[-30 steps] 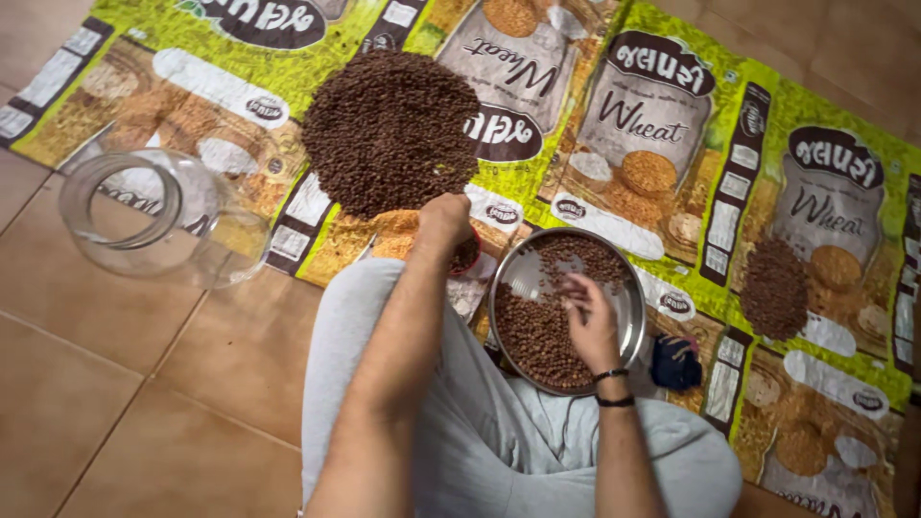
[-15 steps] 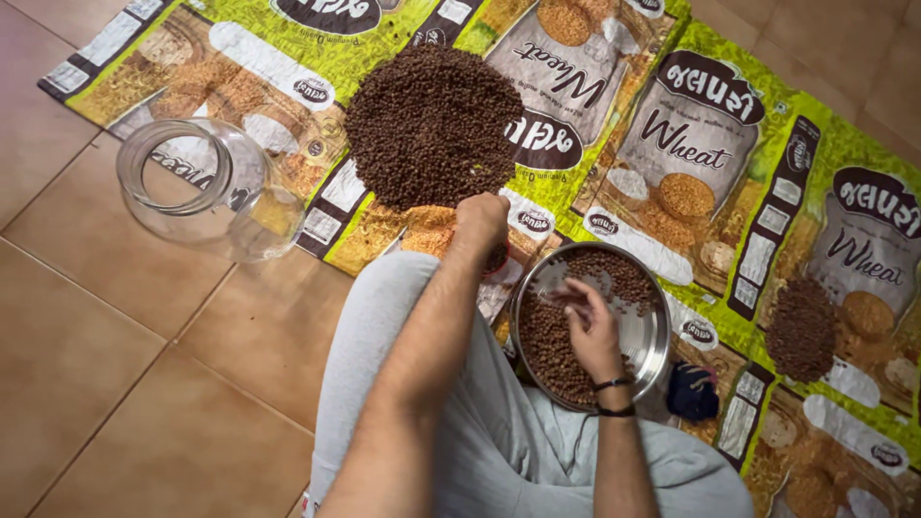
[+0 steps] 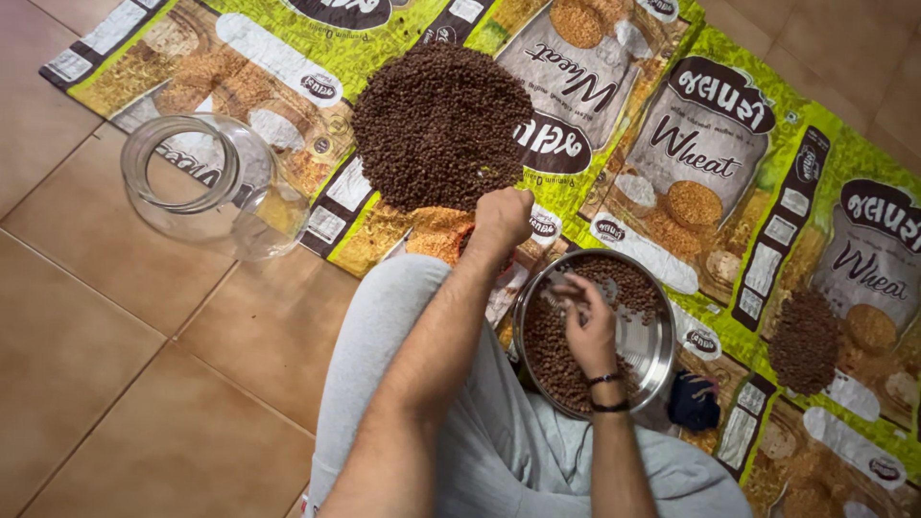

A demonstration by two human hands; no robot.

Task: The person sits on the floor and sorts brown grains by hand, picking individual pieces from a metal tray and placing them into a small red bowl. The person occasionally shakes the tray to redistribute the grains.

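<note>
- Tiled floor lies bare at lower left, beside green printed sacks.
- Left hand is closed, at lower edge of big seed pile.
- Right hand, fingers narrow, touches seeds in steel bowl, center right.
- Glass jar lies at upper left.

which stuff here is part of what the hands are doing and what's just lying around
In use:
- left hand, closed, by the big brown seed pile
- right hand, picking through seeds in the steel bowl
- printed sacks under the seeds

Lying about:
- glass jar on its side
- small seed pile
- dark blue cloth
</note>
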